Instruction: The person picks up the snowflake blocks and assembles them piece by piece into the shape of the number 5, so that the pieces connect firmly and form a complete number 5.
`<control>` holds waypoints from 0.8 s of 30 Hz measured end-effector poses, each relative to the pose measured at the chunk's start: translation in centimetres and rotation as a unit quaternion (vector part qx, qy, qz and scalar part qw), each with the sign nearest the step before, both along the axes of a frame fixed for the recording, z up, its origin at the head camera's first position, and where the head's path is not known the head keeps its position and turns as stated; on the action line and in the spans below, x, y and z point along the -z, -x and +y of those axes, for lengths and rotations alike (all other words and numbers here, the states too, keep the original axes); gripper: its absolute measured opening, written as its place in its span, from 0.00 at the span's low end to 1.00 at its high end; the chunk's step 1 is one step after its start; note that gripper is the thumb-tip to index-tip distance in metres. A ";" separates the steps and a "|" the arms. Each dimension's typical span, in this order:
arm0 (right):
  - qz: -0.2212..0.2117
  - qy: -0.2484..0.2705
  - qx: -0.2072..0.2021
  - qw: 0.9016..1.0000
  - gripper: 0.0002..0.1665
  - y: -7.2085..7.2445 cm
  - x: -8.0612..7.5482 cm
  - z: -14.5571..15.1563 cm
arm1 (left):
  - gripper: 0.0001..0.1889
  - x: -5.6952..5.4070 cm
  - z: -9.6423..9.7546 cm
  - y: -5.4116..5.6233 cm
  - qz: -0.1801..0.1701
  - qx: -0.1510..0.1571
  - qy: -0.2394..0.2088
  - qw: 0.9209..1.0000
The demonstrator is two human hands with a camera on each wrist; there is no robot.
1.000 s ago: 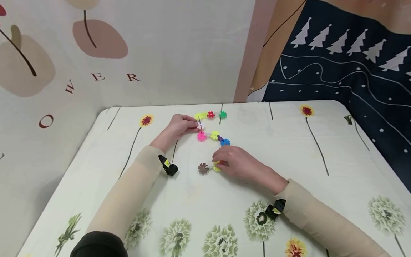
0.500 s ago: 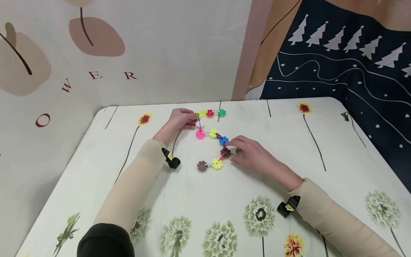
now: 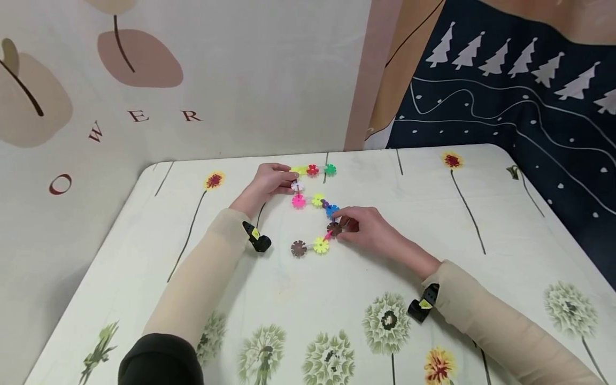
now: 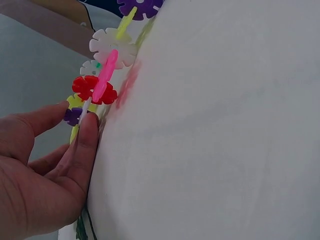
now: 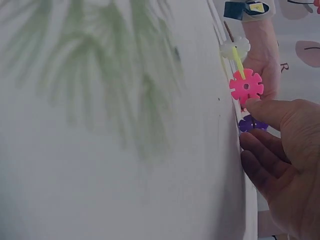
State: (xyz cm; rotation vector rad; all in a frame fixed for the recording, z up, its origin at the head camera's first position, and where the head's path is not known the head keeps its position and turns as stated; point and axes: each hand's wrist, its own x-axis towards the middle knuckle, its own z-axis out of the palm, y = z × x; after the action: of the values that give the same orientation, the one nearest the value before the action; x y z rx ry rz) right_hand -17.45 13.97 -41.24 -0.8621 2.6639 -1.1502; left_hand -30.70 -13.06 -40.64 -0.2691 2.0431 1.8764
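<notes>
A chain of interlocking plastic snowflake discs lies in an S-like curve on the table, with a green disc [image 3: 330, 169] at its far end and a brown disc [image 3: 299, 248] at its near end. My left hand [image 3: 273, 179] pinches the chain at the upper left bend, around the white disc [image 3: 297, 186]. In the left wrist view, thumb and finger close on a small purple disc [image 4: 72, 116] behind a red disc [image 4: 94, 90]. My right hand [image 3: 368, 224] holds the right bend, index finger by the blue disc [image 3: 332, 210], thumb by a dark brown disc [image 3: 334, 230].
The table [image 3: 269, 299] wears a white cloth printed with flowers and dandelions. Behind it hangs a pale patterned sheet [image 3: 264, 80], and a dark cloth with white trees [image 3: 505, 107] hangs at the right.
My right hand drew back to the right from the lower bend, uncovering the dark brown disc, then came back in on the right bend. My left hand stays at the upper bend.
</notes>
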 end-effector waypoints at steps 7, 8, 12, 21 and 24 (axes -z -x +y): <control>-0.013 0.013 0.001 1.000 0.28 0.3 0.2 -0.6 | 0.26 0.0 -0.1 0.1 0.006 0.004 -0.008 1.000; -0.014 0.011 0.000 1.000 0.28 0.3 0.2 -0.7 | 0.26 0.0 -0.1 0.2 0.007 0.004 -0.008 1.000; -0.018 0.012 0.000 1.000 0.28 0.4 0.3 -1.0 | 0.26 0.0 -0.1 0.3 0.010 0.002 -0.009 1.000; -0.009 0.019 -0.010 1.000 0.26 0.6 0.5 -1.6 | 0.26 0.4 0.1 0.6 0.013 -0.011 -0.002 1.000; -0.008 0.020 -0.008 1.000 0.26 0.6 0.5 -1.6 | 0.26 0.5 0.1 0.6 0.013 -0.012 -0.002 1.000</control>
State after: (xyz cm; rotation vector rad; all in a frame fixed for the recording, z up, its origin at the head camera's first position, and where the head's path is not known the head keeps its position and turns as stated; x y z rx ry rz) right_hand -18.03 12.39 -41.76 -0.8764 2.6253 -1.2050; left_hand -31.33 -12.96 -41.17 -0.2695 2.0610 1.9084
